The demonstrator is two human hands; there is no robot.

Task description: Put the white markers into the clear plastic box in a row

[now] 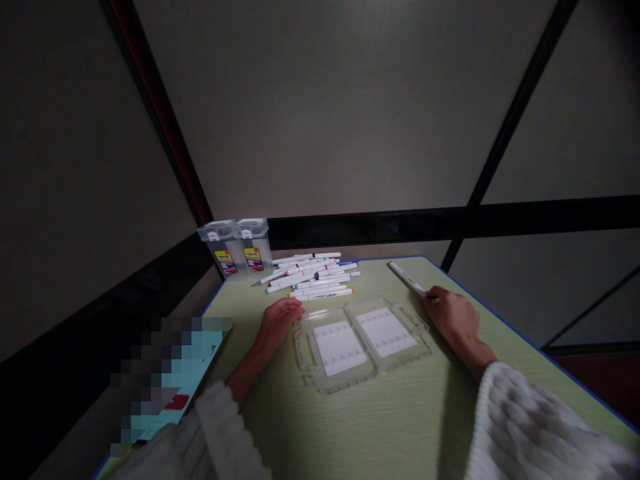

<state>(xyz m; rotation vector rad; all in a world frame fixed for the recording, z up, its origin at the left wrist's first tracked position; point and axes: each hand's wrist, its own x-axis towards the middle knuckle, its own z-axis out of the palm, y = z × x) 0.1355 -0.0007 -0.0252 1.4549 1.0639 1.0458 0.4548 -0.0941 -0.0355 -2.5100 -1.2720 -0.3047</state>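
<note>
My right hand rests on the table at the right, fingers closed on one end of a white marker that points away toward the far edge. My left hand lies on the table with fingers loosely curled, holding nothing, touching the left edge of an open clear plastic case. The case lies flat with two halves, each showing a white insert. Just beyond it sits a pile of several white markers with coloured caps.
Two clear plastic boxes with yellow labels stand at the far left corner of the pale green table. A teal booklet lies at the left edge. Dark frame bars and grey panels enclose the table.
</note>
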